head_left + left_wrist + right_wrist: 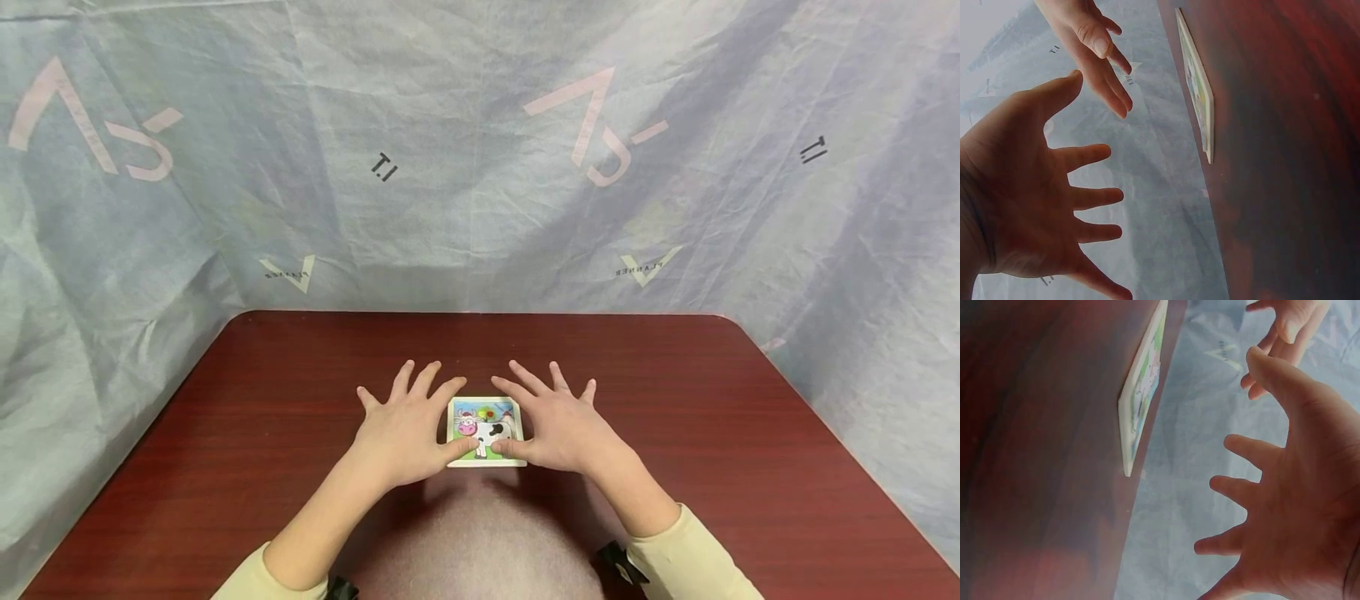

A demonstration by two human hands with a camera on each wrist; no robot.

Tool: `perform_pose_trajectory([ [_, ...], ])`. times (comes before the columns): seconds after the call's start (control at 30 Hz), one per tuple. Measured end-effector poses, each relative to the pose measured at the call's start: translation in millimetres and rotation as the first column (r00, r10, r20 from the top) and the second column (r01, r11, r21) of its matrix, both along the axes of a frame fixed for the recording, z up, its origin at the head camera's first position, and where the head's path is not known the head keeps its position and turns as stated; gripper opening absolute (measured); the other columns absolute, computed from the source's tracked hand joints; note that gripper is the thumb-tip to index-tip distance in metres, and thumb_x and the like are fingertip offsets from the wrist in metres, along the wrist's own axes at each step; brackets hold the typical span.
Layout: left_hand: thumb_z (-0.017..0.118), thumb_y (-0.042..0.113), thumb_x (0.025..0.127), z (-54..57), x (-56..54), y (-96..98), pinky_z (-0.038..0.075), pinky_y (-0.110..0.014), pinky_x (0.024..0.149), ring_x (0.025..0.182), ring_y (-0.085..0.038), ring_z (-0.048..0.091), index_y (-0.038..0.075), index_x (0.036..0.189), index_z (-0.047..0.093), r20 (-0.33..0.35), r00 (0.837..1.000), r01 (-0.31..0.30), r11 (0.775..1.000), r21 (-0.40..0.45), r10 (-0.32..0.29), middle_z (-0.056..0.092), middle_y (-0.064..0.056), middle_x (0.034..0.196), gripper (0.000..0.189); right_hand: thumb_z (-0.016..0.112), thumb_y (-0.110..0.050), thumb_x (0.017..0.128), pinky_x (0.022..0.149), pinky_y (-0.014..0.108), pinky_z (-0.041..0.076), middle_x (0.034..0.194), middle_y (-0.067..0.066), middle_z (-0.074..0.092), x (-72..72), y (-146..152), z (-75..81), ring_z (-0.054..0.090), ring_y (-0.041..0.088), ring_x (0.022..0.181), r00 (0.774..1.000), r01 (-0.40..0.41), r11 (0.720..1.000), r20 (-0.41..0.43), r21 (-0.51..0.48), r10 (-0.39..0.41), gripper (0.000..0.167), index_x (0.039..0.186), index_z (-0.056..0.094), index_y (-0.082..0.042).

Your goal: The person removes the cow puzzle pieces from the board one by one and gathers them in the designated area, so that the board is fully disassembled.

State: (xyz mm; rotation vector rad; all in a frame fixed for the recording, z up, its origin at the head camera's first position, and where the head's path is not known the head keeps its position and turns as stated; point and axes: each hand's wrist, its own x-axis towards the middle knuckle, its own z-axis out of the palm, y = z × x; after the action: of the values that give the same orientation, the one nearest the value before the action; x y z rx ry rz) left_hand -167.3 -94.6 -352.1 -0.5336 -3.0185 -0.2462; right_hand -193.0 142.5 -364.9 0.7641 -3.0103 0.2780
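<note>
A small square picture puzzle [487, 410] with a pale frame lies flat on the table, showing a cartoon cow on green grass. My left hand [405, 437] hovers above its left side, fingers spread wide. Over the right side, my right hand [566, 429] is held the same way, with its thumb near the other thumb. Both wrist views show a gap between the hands and the puzzle [1196, 87], so neither touches it. From the right wrist, the puzzle [1141, 394] appears edge-on, and the palm holds nothing. The thumbs hide parts of the cow in the head view.
The dark red wooden table [300, 367] has rounded far corners. A grey-blue cloth [465, 217] with printed letters hangs behind it and along both sides. Pale sleeves [693, 558] with dark straps come in from the near edge.
</note>
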Motion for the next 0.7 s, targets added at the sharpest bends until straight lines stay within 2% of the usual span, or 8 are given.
perform_pose_trajectory([
  [0.27,0.066,0.065,0.087,-6.9,-6.1,-1.8,0.035,-0.08,0.089,0.132,-0.036,0.045,0.028,0.146,0.052,0.001,1.0,0.016,0.996,0.084,-0.016,0.05,-0.008,0.142,0.071,0.071,-0.063,0.084,0.09,0.088,0.019,0.164,0.0,0.03,-5.2,-3.8,-8.3,0.029,0.055,0.142,0.998,-0.014,0.999,0.054,-0.043,0.017,0.08,0.153,0.043,-0.034],
  [0.37,0.067,0.062,0.088,-9.7,-9.2,-1.7,0.042,-0.071,0.086,0.126,-0.034,0.048,0.028,0.144,0.054,0.023,0.999,0.024,0.992,0.121,-0.027,0.053,-0.006,0.136,0.067,0.072,-0.06,0.085,0.09,0.088,0.021,0.163,0.001,0.031,-7.3,-4.7,-12.2,0.028,0.053,0.143,0.996,-0.022,0.997,0.089,-0.078,0.029,0.077,0.152,0.044,-0.034],
  [0.5,0.067,0.058,0.09,-15.6,-13.9,-2.7,0.046,-0.062,0.082,0.12,-0.032,0.05,0.026,0.143,0.055,0.066,0.997,0.037,0.985,0.167,-0.048,0.055,-0.004,0.132,0.063,0.073,-0.057,0.086,0.089,0.087,0.025,0.162,0.001,0.033,-10.6,-5.1,-18.0,0.028,0.053,0.143,0.99,-0.029,0.993,0.131,-0.112,0.044,0.073,0.15,0.047,-0.035],
  [0.63,0.066,0.056,0.092,-21.0,-18.6,-4.9,0.047,-0.062,0.083,0.119,-0.032,0.05,0.025,0.142,0.055,0.122,0.99,0.046,0.975,0.219,-0.074,0.055,-0.005,0.133,0.06,0.074,-0.055,0.086,0.089,0.086,0.028,0.162,0.002,0.035,-12.9,-4.4,-21.5,0.028,0.053,0.143,0.987,-0.033,0.991,0.151,-0.131,0.053,0.069,0.148,0.05,-0.034],
  [0.7,0.065,0.055,0.093,-22.7,-21.2,-6.1,0.047,-0.063,0.083,0.119,-0.032,0.05,0.023,0.142,0.055,0.145,0.986,0.05,0.967,0.248,-0.088,0.054,-0.007,0.135,0.06,0.075,-0.052,0.087,0.093,0.082,0.031,0.161,0.003,0.036,-14.1,-3.8,-22.7,0.028,0.053,0.143,0.985,-0.045,0.988,0.16,-0.149,0.069,0.068,0.147,0.052,-0.032],
])
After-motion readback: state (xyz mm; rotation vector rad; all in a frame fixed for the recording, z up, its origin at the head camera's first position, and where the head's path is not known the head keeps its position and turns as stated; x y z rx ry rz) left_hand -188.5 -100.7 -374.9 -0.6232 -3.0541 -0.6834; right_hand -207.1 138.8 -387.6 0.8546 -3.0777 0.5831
